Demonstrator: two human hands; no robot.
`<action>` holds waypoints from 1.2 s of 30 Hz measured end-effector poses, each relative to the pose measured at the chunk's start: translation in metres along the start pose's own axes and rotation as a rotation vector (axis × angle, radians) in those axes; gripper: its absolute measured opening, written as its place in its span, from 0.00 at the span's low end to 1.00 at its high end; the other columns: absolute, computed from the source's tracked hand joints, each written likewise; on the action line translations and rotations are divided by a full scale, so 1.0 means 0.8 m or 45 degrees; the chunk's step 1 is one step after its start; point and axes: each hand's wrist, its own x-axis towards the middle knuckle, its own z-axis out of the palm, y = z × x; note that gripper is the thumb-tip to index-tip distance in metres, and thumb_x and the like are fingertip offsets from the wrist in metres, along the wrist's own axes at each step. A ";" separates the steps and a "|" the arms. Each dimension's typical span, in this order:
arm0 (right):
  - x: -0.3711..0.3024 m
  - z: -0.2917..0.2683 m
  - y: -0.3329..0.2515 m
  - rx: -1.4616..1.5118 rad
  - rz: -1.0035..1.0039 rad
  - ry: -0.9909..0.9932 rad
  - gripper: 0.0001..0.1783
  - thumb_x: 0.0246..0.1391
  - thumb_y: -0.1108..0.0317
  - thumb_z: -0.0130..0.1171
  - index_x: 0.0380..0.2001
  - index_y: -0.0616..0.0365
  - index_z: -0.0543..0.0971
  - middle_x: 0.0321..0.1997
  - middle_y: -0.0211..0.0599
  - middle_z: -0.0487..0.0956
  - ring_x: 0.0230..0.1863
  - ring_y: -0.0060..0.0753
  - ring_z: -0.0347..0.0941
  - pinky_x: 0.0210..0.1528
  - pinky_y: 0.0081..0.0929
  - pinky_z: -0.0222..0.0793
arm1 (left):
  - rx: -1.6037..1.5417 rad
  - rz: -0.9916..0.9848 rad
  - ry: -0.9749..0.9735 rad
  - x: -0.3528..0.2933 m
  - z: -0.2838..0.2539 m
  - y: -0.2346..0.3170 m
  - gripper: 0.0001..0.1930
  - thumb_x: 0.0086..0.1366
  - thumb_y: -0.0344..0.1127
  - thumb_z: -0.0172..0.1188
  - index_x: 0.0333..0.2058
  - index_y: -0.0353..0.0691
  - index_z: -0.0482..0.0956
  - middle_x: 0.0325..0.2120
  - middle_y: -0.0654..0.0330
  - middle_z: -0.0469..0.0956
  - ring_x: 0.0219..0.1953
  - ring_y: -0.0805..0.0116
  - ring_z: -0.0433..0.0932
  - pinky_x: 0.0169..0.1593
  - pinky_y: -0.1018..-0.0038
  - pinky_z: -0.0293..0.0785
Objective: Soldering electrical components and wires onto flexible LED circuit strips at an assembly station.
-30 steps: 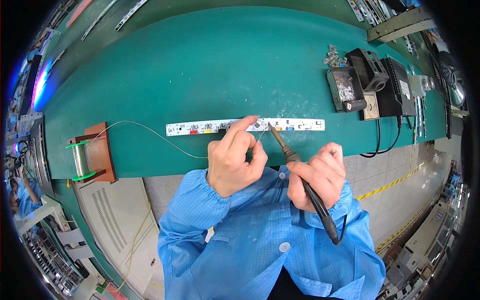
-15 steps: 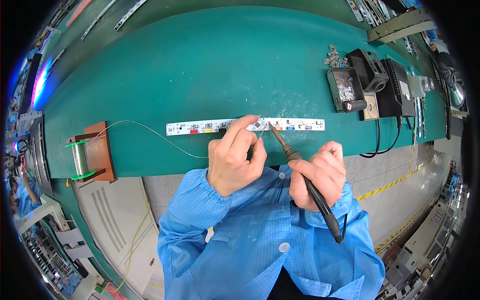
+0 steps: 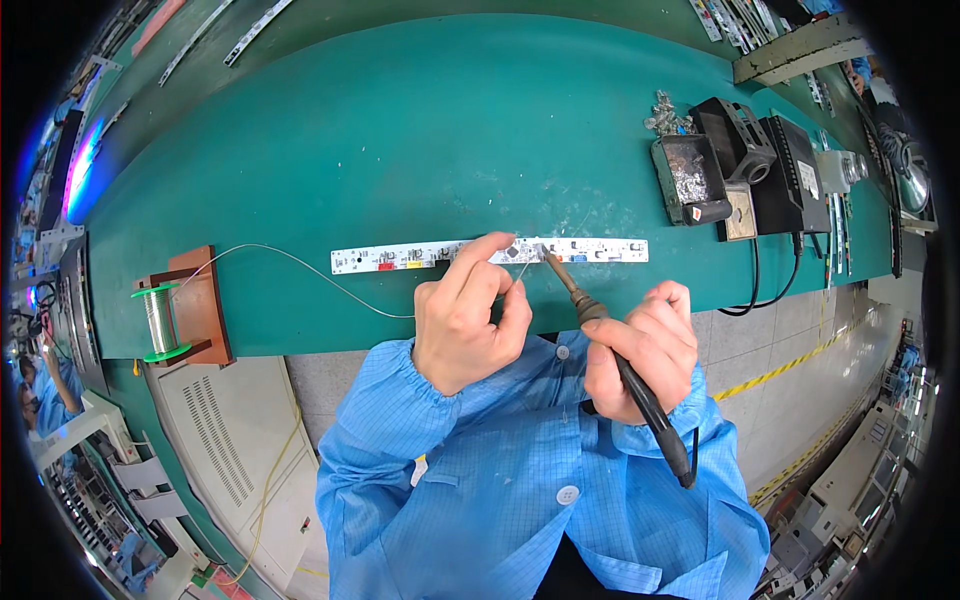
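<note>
A long, narrow white circuit board [image 3: 610,249] with small parts lies across the green bench mat. My left hand [image 3: 462,325] pinches the solder wire [image 3: 300,254] between thumb and fingers; the wire's short end sticks out toward the board. The left index finger reaches over the board's middle. In my right hand [image 3: 648,352] is a soldering iron [image 3: 590,306], gripped by its dark handle and slanting up to the left. Its tip is at the board, just right of the wire's end; whether wire and tip touch is too small to tell.
On the left, a solder spool [image 3: 159,322] sits on a brown stand [image 3: 205,315]. At the right are a black tray [image 3: 690,170] with solder scraps, an iron holder [image 3: 735,140] and a black station box [image 3: 795,180] with cables. More boards [image 3: 258,30] lie at the far edge.
The iron and my right hand have shifted slightly to the right, the tip moving a little along the board. My left hand is almost where it was, still pinching the wire.
</note>
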 end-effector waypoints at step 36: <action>-0.037 -0.002 0.089 -0.205 0.290 0.098 0.24 0.44 0.85 0.59 0.48 0.64 0.74 0.46 0.47 0.77 0.38 0.34 0.72 0.42 0.27 0.70 | 0.892 -0.124 0.142 -0.002 -0.137 -0.040 0.08 0.54 0.25 0.61 0.34 0.34 0.80 0.35 0.54 0.76 0.37 0.56 0.75 0.39 0.67 0.72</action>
